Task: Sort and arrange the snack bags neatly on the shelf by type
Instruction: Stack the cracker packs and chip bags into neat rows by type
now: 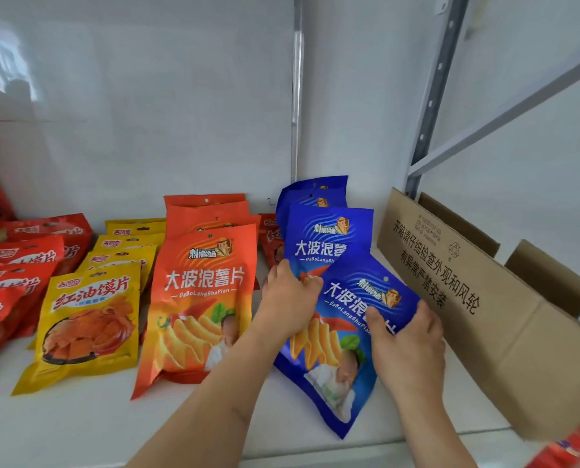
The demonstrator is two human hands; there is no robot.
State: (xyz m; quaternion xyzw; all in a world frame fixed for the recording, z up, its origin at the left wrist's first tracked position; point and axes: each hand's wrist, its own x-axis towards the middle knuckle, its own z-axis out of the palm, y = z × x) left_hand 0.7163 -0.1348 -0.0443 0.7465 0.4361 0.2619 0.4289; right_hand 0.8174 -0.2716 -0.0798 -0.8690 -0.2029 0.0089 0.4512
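Here both hands grip the front blue bag [342, 336], tilted at the head of the blue row on the shelf [79, 423]; the left hand [287, 298] pinches its upper-left edge, the right hand [406, 346] clamps its right edge, presumably to square it.

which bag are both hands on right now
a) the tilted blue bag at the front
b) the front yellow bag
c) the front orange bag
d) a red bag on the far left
a: the left hand and right hand both grip the tilted blue bag at the front of the blue row; the yellow bag and orange bag lie untouched.
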